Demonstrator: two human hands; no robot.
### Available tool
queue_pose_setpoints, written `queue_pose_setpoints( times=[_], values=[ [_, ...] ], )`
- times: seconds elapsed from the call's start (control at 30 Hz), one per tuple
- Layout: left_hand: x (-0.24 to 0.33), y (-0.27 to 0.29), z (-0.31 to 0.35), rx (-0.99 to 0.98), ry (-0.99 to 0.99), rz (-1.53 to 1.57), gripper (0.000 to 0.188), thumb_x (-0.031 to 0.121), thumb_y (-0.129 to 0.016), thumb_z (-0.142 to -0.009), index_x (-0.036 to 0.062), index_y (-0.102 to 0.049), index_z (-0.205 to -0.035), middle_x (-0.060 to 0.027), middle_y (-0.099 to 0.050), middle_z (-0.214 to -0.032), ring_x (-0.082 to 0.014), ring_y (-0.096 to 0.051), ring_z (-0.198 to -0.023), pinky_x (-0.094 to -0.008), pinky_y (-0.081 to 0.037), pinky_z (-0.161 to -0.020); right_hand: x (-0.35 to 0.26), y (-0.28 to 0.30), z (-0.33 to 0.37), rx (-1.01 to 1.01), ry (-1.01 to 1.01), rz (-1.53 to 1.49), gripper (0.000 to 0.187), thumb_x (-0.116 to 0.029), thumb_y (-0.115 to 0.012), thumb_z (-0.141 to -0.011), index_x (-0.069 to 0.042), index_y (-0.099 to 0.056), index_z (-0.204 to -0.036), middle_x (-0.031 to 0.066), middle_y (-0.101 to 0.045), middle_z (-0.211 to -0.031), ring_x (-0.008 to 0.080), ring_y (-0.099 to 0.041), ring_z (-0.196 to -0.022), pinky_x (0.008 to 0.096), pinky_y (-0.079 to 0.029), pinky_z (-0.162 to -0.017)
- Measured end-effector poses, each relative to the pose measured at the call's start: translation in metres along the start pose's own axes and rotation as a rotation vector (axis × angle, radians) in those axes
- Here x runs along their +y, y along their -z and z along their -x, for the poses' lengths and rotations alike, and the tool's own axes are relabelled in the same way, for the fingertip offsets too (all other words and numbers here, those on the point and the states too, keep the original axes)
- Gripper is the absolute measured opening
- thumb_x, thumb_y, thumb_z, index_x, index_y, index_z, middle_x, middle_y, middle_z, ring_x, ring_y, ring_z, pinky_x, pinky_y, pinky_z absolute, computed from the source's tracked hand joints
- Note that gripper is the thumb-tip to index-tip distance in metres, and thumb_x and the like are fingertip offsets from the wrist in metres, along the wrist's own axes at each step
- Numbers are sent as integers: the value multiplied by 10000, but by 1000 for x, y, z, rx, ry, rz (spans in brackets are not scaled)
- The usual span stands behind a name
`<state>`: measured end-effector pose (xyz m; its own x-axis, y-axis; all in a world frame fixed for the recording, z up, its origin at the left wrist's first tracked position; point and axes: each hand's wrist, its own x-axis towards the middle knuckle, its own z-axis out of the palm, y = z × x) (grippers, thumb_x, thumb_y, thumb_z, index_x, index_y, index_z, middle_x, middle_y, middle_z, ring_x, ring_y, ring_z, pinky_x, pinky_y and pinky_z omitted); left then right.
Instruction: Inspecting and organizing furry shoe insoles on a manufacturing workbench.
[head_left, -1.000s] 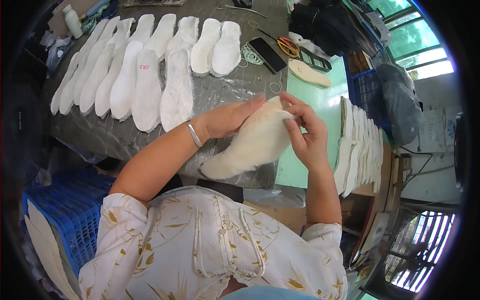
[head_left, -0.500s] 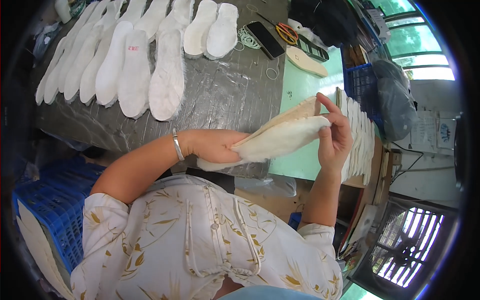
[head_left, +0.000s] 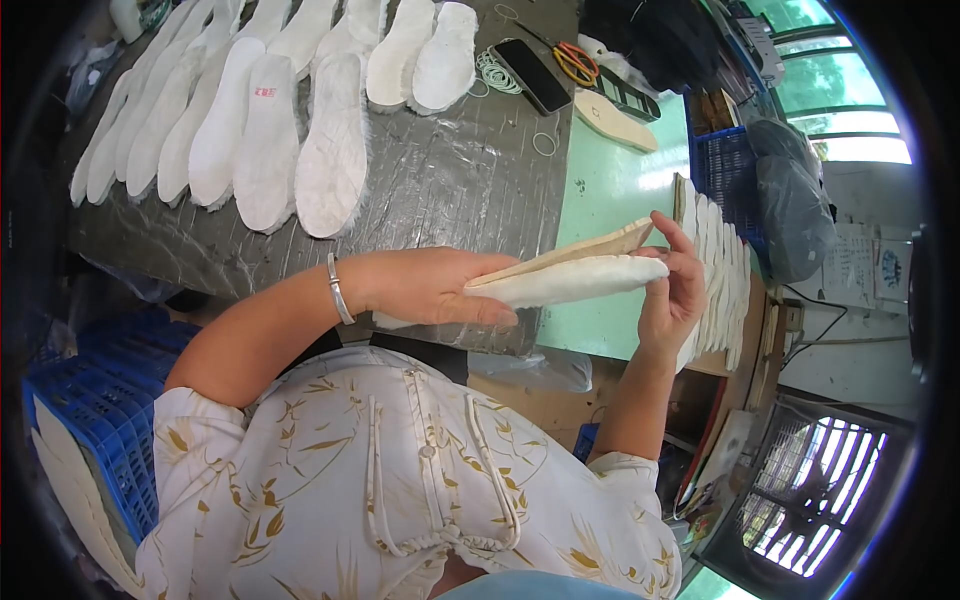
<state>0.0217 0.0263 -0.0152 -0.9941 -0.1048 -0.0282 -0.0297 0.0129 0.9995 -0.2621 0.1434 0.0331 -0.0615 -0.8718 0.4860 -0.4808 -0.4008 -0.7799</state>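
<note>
Held level above the table's near edge is a pair of white fleece insoles (head_left: pixel 570 283), one tan-backed layer parted from a fluffy white one. My left hand (head_left: pixel 440 285) is closed round their left end, its thumb lying along the front. At their right end, the fingers of my right hand (head_left: pixel 676 290) pinch the tips, the forefinger by the upper layer and the thumb at the lower. Behind my left palm a bit of white material shows. Rows of white insoles (head_left: pixel 333 150) lie on the dark table, and one bears a red mark.
A dark table (head_left: pixel 440 190) meets a pale green surface (head_left: pixel 600 210). On them are a phone (head_left: pixel 532 76), orange-handled scissors (head_left: pixel 577 66), rubber bands (head_left: pixel 494 72) and a beige insole shape (head_left: pixel 614 122). More insoles (head_left: pixel 722 270) stand stacked at right. Blue crates (head_left: pixel 110 420) sit at lower left.
My left thumb has come round to the front of the insoles. Both hands have shifted slightly, and the insoles' right end has dropped and tilted, so the fluffy layer appears narrower.
</note>
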Motion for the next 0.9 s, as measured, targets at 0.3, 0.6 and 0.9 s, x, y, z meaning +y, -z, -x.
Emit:
queue_pose_setpoints(
  times=[0.3, 0.6, 0.9],
  values=[
    [16, -5, 2, 83, 55, -194, 445, 227, -468, -1003, 47, -441, -1409, -186, -599, -1218, -317, -596, -1074, -365, -459, -951, 2, -2, 6, 27, 26, -70, 76, -24, -582, -932, -4, -567, -1004, 280, -530, -1261, 205, -614, -1041, 329, -508, -857],
    [20, -10, 6, 172, 41, -334, 448, 182, -487, -979, 48, -460, -1406, -212, -603, -1165, -351, -596, -1045, -383, -465, -933, -4, -1, 8, 4, 56, -72, 141, 52, -568, -884, -10, -563, -1011, 302, -518, -1281, 198, -639, -978, 331, -511, -847],
    [17, -9, 7, 144, 57, -372, 454, 174, -485, -965, 32, -462, -1396, -219, -609, -1171, -370, -594, -1049, -408, -466, -927, -3, -7, 14, 66, 53, -4, 130, 37, -621, -880, -2, -605, -1003, 232, -555, -1212, 145, -595, -828, 256, -480, -708]
  ],
)
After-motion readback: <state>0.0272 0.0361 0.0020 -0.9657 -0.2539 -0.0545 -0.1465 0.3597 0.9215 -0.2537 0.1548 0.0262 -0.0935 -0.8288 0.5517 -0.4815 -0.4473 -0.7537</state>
